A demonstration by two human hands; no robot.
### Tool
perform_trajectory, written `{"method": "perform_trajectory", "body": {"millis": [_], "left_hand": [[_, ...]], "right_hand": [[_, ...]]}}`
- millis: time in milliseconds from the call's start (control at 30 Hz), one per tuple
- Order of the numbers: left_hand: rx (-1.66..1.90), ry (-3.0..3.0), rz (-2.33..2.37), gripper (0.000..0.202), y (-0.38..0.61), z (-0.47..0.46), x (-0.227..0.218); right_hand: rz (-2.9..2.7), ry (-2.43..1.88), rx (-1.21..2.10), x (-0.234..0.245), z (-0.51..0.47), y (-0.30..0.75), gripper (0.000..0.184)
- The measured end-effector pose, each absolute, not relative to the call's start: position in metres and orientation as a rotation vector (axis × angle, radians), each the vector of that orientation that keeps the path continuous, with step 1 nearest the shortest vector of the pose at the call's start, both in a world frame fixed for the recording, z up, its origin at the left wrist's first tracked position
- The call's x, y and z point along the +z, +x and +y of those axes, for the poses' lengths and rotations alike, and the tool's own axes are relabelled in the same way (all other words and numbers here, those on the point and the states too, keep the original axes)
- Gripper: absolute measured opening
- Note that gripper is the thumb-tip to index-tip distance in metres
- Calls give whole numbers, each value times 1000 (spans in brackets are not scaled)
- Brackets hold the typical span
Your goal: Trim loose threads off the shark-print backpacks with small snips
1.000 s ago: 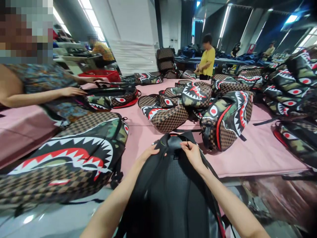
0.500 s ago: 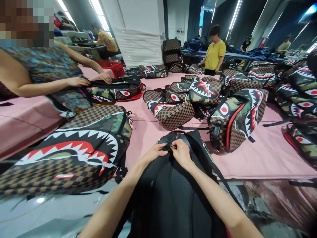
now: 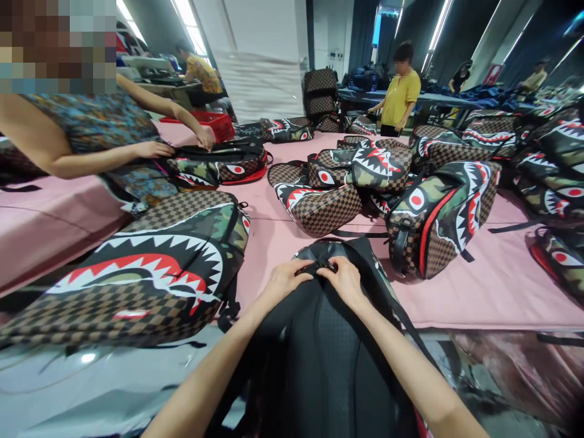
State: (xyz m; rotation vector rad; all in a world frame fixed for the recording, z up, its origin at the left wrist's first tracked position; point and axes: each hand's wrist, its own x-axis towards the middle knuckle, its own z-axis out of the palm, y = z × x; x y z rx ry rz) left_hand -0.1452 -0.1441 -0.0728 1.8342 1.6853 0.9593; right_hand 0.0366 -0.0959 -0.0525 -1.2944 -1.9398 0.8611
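Note:
A backpack (image 3: 319, 353) with its black padded back facing up lies in front of me, its far end on the pink table. Near its top edge, my left hand (image 3: 287, 280) pinches black fabric between thumb and fingers. Just beside it, my right hand (image 3: 342, 278) is closed on a small dark piece at the same spot, too small to make out. The fingertips of both hands almost meet. A checkered backpack with a shark-mouth print (image 3: 168, 267) lies to the left of my left arm. Another shark-print backpack (image 3: 442, 219) leans on its side beyond my right hand.
Several more printed backpacks (image 3: 323, 207) are piled across the pink table (image 3: 493, 292). At the left, a co-worker's hands (image 3: 157, 149) rest on another backpack (image 3: 223, 164). A person in yellow (image 3: 401, 97) stands behind the table. A red crate (image 3: 219, 126) sits at the back left.
The whole scene has shifted slightly to the right in view. My fingertips have drawn a little closer together at the backpack's top edge; both hands keep their pinch.

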Motion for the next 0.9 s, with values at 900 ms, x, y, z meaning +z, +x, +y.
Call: {"method": "perform_trajectory", "body": {"millis": [900], "left_hand": [[912, 1714, 1929, 26, -110, -120, -65]], "right_hand": [[-1712, -1591, 368, 32, -74, 193, 26]]}}
